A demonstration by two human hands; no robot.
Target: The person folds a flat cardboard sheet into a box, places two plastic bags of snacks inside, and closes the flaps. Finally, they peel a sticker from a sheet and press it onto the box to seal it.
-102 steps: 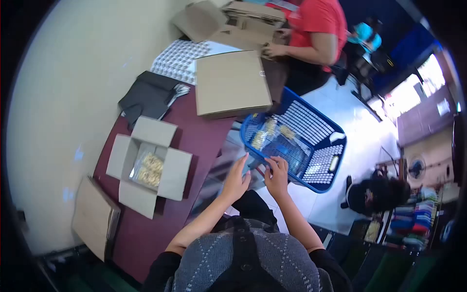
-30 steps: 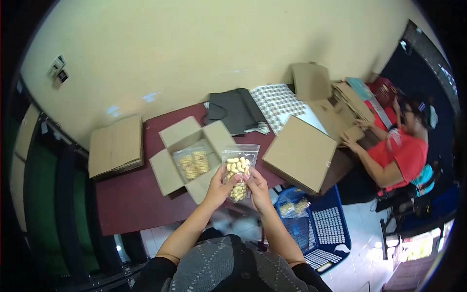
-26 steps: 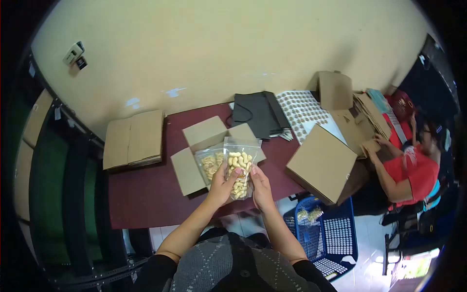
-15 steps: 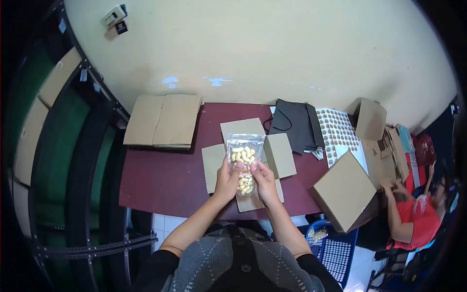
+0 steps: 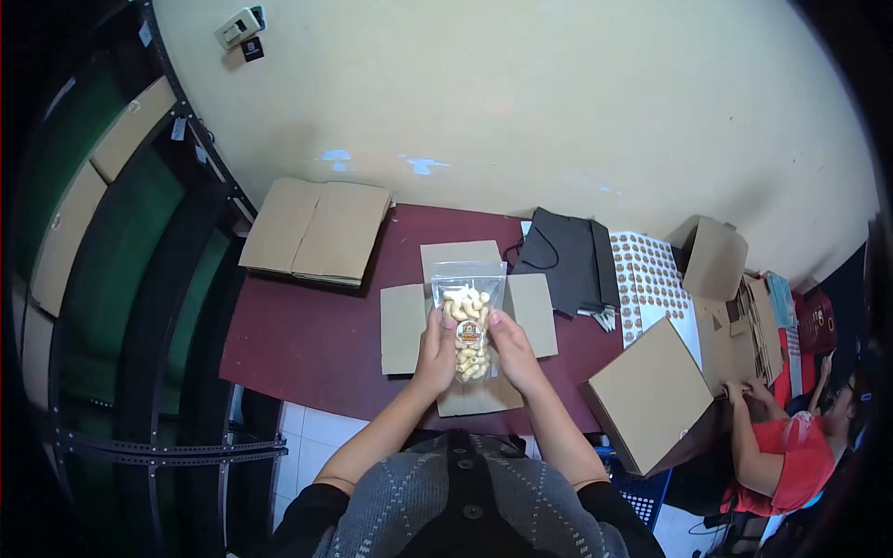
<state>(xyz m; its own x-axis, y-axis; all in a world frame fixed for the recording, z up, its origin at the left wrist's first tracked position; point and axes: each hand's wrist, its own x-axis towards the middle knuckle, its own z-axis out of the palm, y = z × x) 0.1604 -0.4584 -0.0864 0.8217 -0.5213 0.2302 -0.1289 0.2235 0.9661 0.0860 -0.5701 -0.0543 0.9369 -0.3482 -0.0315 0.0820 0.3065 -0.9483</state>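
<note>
A clear pouch of pale cashew nuts (image 5: pixel 468 302) with a round label stands upright between my hands. My left hand (image 5: pixel 434 355) grips its left edge, the thumb on the front. On the other edge, my right hand (image 5: pixel 511 350) holds the pouch the same way. Both sets of fingers are partly hidden behind it. Below the pouch lies an open cardboard box (image 5: pixel 402 327) with its flaps spread outward; the pouch and hands cover its middle.
Flattened cardboard boxes (image 5: pixel 321 228) are stacked at the left of the maroon table (image 5: pixel 298 330). To the right are black paper bags (image 5: pixel 563 256), sticker sheets (image 5: pixel 642 270) and a closed carton (image 5: pixel 648 395). A blue basket (image 5: pixel 642 502) is below. Another person (image 5: pixel 781 456) handles cardboard at far right.
The pouch has turned more squarely toward me, so its label shows more fully. My right thumb has shifted to the pouch's edge. The whole view has shifted slightly.
</note>
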